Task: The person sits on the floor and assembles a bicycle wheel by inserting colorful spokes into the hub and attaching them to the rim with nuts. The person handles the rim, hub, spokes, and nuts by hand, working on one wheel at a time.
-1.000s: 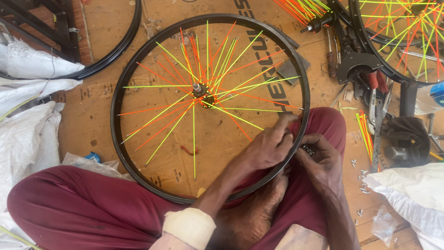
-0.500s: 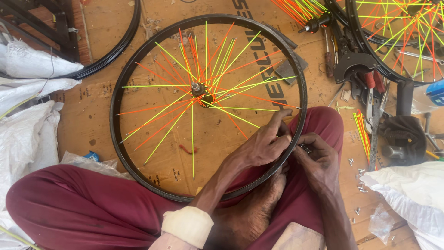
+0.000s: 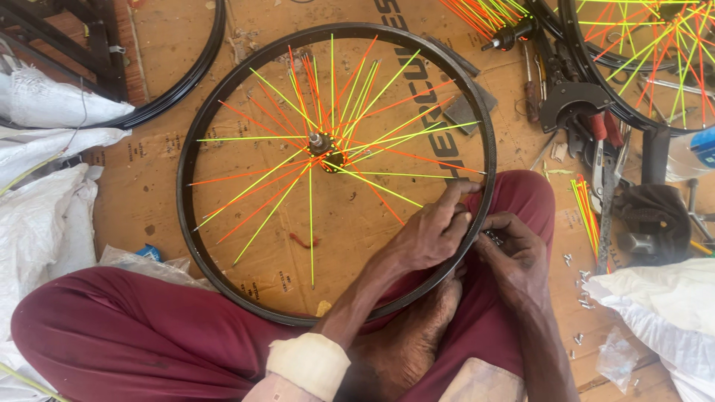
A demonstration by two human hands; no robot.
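Black rim (image 3: 195, 223) pinched by both hands.

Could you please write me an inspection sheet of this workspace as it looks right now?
Surface: flattened brown cardboard on the floor, printed and scuffed.
Job's things: black wheel rim with orange and yellow-green spokes running to a hub, resting across the person's lap.
Clutter: second spoked wheel, bare black rim, loose spoke bundle, hand tools, small metal bits, white sacks.
Grippers: left hand on the rim's inner side, fingers at a spoke end; right hand at the rim's outer edge, pinching something small.
Cables: nothing seen.
Surroundings: dark metal frame top left.
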